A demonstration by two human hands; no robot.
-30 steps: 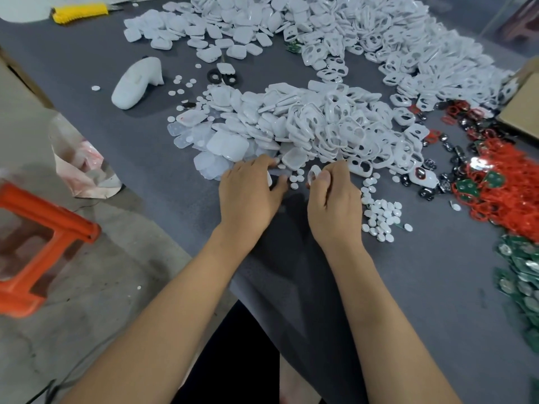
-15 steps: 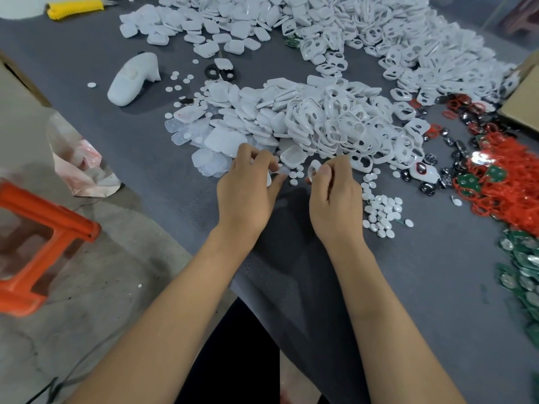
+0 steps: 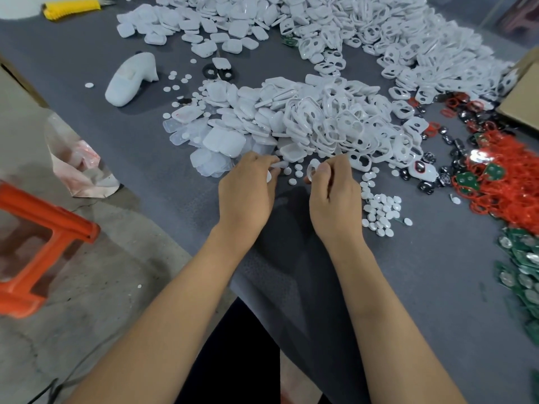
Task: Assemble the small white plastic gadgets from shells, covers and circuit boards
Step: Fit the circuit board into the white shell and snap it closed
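Both hands curled: left hand (image 3: 246, 193) pinches white piece (image 3: 269, 176), right hand (image 3: 332, 193) white ring (oval) (image 3: 312, 168).

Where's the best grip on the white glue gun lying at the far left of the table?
Take the glue gun by its fat lower body, the end nearer the camera, coming down from above. It lies flat on its side on bare grey cloth, apart from the piles, so fingers can probably close across its width there; the far end looks narrower and angled.

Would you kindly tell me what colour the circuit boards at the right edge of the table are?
The circuit boards are green with silvery round parts, seen in the head view.
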